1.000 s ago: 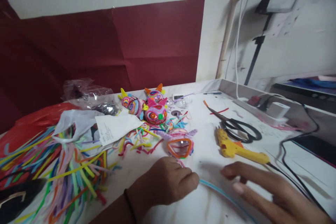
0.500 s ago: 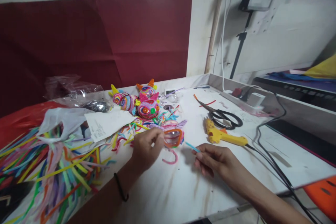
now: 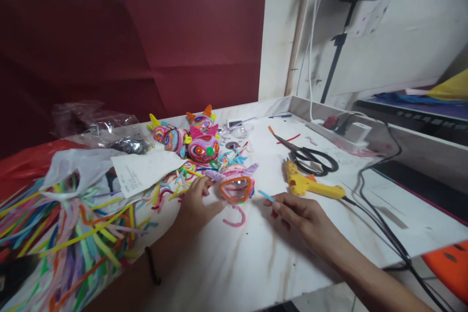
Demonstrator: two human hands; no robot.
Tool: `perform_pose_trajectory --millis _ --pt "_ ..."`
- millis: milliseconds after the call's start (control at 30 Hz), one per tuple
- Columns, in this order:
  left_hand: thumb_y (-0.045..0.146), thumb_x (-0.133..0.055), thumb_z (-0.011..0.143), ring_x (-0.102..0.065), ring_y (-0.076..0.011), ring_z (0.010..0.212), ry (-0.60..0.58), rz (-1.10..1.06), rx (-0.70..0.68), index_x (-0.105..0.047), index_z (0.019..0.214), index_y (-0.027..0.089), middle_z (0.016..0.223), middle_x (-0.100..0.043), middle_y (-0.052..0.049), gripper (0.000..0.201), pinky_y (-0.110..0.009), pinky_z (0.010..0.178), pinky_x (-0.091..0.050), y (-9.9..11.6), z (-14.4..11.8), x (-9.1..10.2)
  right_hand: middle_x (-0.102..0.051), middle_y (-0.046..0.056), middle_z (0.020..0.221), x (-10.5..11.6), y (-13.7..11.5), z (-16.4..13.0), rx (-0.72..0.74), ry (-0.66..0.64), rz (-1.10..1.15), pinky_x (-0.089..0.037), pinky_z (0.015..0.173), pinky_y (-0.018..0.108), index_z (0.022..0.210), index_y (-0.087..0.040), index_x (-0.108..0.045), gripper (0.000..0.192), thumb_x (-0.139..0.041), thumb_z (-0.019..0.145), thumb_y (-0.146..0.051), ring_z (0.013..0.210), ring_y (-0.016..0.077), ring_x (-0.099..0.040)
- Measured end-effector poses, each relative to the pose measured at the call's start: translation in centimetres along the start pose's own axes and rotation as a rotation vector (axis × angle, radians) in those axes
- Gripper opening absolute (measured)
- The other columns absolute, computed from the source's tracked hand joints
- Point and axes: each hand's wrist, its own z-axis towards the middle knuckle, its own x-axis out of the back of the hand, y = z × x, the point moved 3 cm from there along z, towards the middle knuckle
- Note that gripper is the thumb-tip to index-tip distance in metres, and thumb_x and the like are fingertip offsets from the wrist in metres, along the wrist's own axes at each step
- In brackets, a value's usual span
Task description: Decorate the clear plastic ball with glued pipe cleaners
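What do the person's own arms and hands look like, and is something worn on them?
The left hand and the right hand wear no gloves. No sleeve shows on either forearm, as far as they are in view. A thin black band circles the left wrist; nothing is visible on the right wrist.

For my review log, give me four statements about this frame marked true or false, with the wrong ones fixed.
1. The right hand holds a blue strip. True.
2. The scissors lie beyond the yellow glue gun, as seen from the person. True.
3. The left hand is by the scissors. False: the left hand is beside the orange-rimmed piece.
4. The curled pink strip is in the right hand. False: the curled pink strip lies on the table.
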Motion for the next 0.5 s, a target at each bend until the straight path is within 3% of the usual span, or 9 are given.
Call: perform_pose_trajectory --millis 200,333,500 --pt "0.043 -0.080 0.055 -0.053 -0.0175 0.074 -0.120 0.112 -0.096 -0.060 0.083 0.023 0.081 -0.054 0.002 0.040 -0.030 0.067 -0.047 1.5 1.1 -0.1 -0.061 0.001 0.070 0.8 -1.1 0.8 0.189 0.194 -0.213 -0.040 0.057 0.028 0.089 -0.020 -0.067 0.024 -0.054 0.090 -0.040 0.061 0.0160 -0.052" --pt "0.046 -0.084 0.054 -0.056 -0.0197 0.078 -0.167 0.132 -0.059 -0.061 0.089 0.022 0.086 -0.057 0.000 0.048 -0.031 0.070 -0.047 1.2 1.5 -0.4 -0.061 0.000 0.069 0.2 -1.5 2.6 0.152 0.122 -0.252 -0.040 0.058 0.029 0.097 -0.019 -0.062 0.019 -0.056 0.083 -0.031 0.060 0.0165 -0.055" --pt "0.045 -0.084 0.057 -0.061 -0.0248 0.092 -0.256 0.048 0.061 -0.060 0.099 0.018 0.098 -0.066 -0.006 0.055 -0.036 0.079 -0.050 0.5 1.6 -1.1 -0.054 -0.002 0.063 -0.4 -1.2 3.5 0.116 0.045 -0.251 -0.035 0.055 0.027 0.078 -0.020 -0.059 0.009 -0.056 0.080 -0.028 0.057 0.0142 -0.049"
